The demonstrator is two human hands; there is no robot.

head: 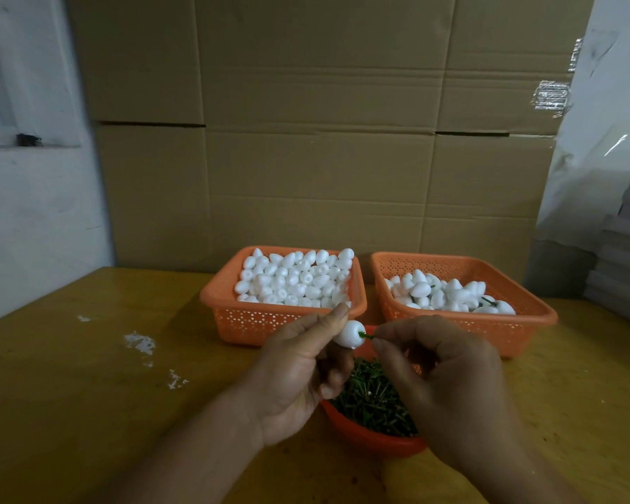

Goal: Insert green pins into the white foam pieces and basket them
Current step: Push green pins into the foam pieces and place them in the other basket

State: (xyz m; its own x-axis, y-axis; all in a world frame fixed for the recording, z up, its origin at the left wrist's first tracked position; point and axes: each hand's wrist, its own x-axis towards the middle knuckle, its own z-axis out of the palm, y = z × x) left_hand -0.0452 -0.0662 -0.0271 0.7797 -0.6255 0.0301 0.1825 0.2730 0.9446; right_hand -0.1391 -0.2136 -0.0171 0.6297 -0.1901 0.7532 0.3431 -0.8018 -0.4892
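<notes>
My left hand [299, 372] pinches a white foam piece [349, 334] above the table. My right hand [441, 380] pinches a green pin [366, 336] whose tip sits in the foam piece's right side. Beneath both hands stands an orange bowl [364, 436] full of green pins [373, 398]. Behind on the left, an orange basket [233, 314] is heaped with plain foam pieces [293, 280]. The orange basket on the right [524, 323] holds foam pieces with green pins in them [448, 294].
The yellow-brown table [88, 394] carries white foam crumbs [140, 343] at the left. Flattened cardboard sheets [321, 140] stand behind the baskets. A plastic-wrapped stack [619, 249] rises at the right edge.
</notes>
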